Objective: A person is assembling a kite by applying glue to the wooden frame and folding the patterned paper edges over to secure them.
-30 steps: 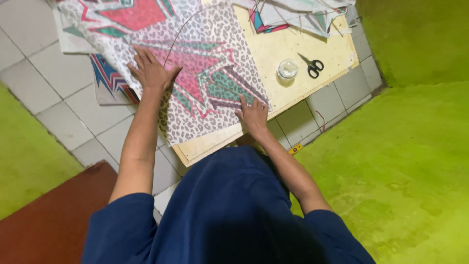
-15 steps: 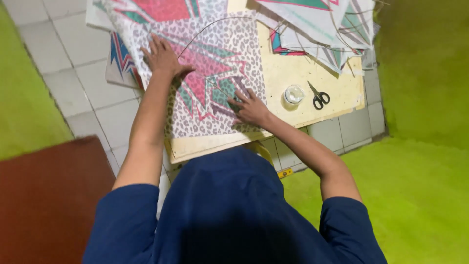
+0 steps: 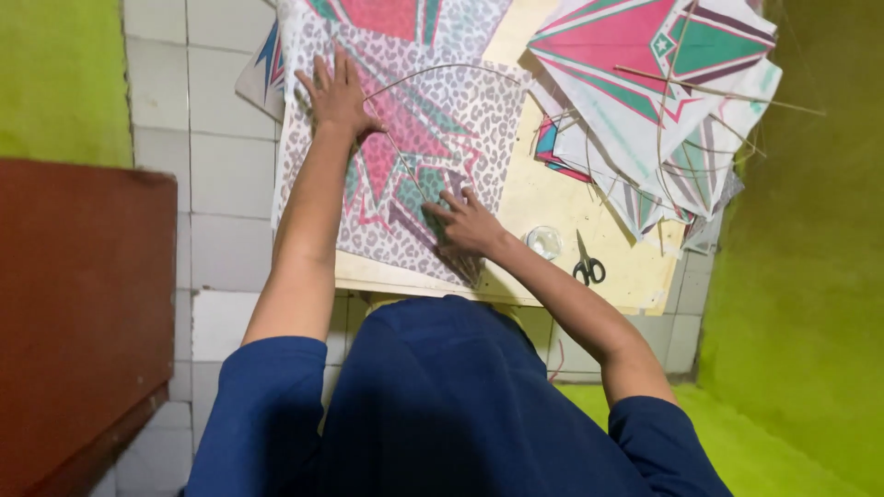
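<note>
A leopard-print paper kite sheet (image 3: pixel 460 120) with a pink and green burst pattern lies flat on a pale wooden board (image 3: pixel 635 267). My left hand (image 3: pixel 339 92) presses its far left part with spread fingers. My right hand (image 3: pixel 465 224) presses the near middle, fingers flat on the paper. A thin bent stick (image 3: pixel 433 72) arcs over the sheet between the two hands, and a straight stick runs down to my right hand.
A pile of finished pink and green kites (image 3: pixel 663 101) lies at the far right of the board. Black scissors (image 3: pixel 587 265) and a small round clear container (image 3: pixel 544 241) sit beside my right hand. A brown wooden surface (image 3: pixel 78 304) is at left on white floor tiles.
The view has shifted, so the board now sits more centred. Both hands stay pressed on the sheet; my right hand has slid further onto the paper.
</note>
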